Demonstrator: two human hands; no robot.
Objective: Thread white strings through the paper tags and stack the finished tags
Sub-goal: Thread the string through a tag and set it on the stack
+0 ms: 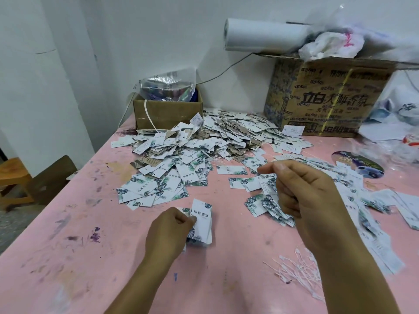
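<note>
My left hand (169, 232) grips a small stack of white paper tags with green leaf print (201, 223), standing on edge on the pink table (95, 257). My right hand (306, 193) hovers above the table to the right. Its fingers are curled and its thumb and forefinger tips meet, and no string shows between them. Loose white strings (297, 270) lie in a bunch at the near right, partly under my right forearm. A big heap of tags with strings (204, 141) fills the table's middle. More loose tags (260, 200) lie under and beside my right hand.
A small open cardboard box (167, 112) with a plastic bag stands at the back. A large printed carton (326, 98) with a paper roll (265, 37) on top is at the back right. A wooden stool (13, 177) stands off the table's left edge.
</note>
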